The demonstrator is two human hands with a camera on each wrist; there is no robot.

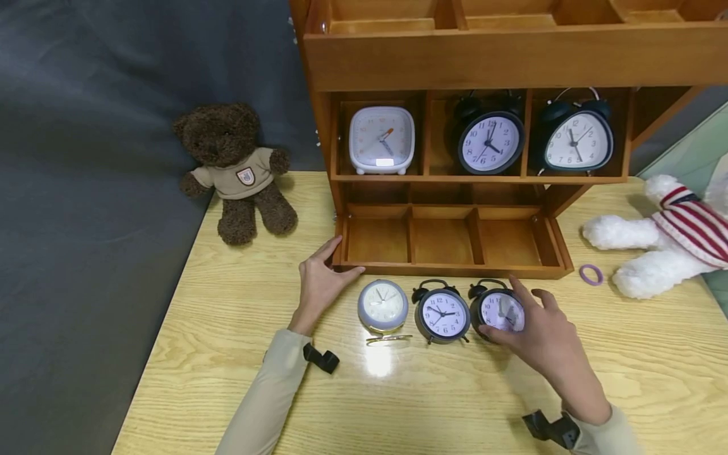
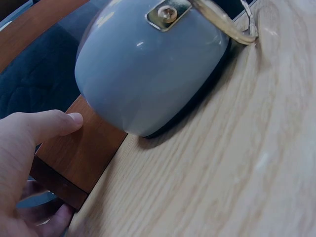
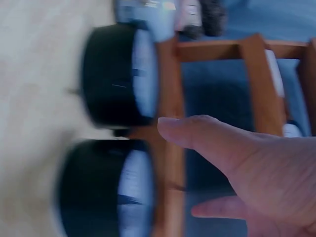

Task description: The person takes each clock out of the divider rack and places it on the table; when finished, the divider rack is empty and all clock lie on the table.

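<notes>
At the lower left corner of a wooden shelf (image 1: pixel 449 272), my left hand (image 1: pixel 321 278) holds the edge. The left wrist view has its thumb (image 2: pixel 64 122) against the front panel, the other fingers bent around the corner. Next to it stands a round blue-grey alarm clock (image 1: pixel 383 304) with a gold stand. A black twin-bell clock (image 1: pixel 443 315) is in the middle of the row. Over the right-hand black twin-bell clock (image 1: pixel 502 311), my right hand (image 1: pixel 546 338) reaches with thumb and fingers spread apart, partly covering its face. In the right wrist view this hand (image 3: pixel 256 173) grips nothing.
Higher in the shelf sit a white square clock (image 1: pixel 382 140), a black round clock (image 1: pixel 491 143) and a black rounded-triangular clock (image 1: pixel 579 140). A brown teddy bear (image 1: pixel 241 174) is at left; a white plush toy (image 1: pixel 665 237) and purple ring (image 1: pixel 591 275) are at right.
</notes>
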